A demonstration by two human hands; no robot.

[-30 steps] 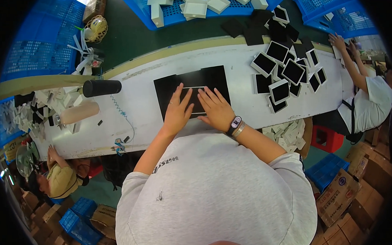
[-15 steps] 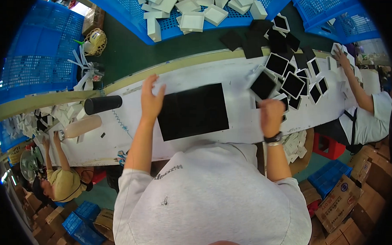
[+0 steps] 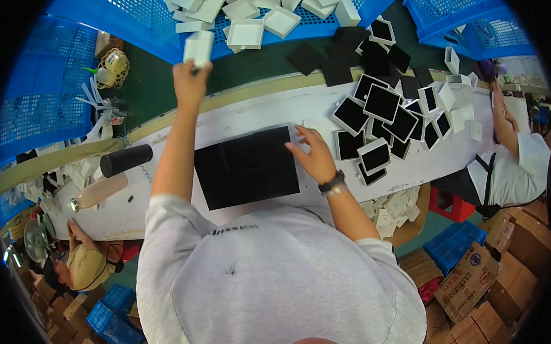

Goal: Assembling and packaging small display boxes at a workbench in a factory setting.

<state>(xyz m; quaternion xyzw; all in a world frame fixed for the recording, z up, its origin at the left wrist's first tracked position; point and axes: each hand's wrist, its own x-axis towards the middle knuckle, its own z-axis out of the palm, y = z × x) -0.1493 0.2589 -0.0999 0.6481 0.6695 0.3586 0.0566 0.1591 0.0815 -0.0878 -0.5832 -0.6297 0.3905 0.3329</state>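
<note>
My left hand reaches out past the far edge of the table and grips a small white box at the lip of the blue crate. Several more white boxes lie in and on that blue crate. In front of me a black rectangular mat rests on the white table. Fingers apart and holding nothing, my right hand hovers by the mat's right edge. Beyond it, to the right, white boxes with black linings lie in a loose pile.
Black sheets lie at the table's far edge. To the left are a black cylinder and a pinkish bottle. One co-worker sits at the right, another at the left. A carton of white boxes stands by my right side.
My left hand has moved from over the mat up to the crate and taken hold of a white box. My right hand has moved left from the pile, where another lined box now lies.
</note>
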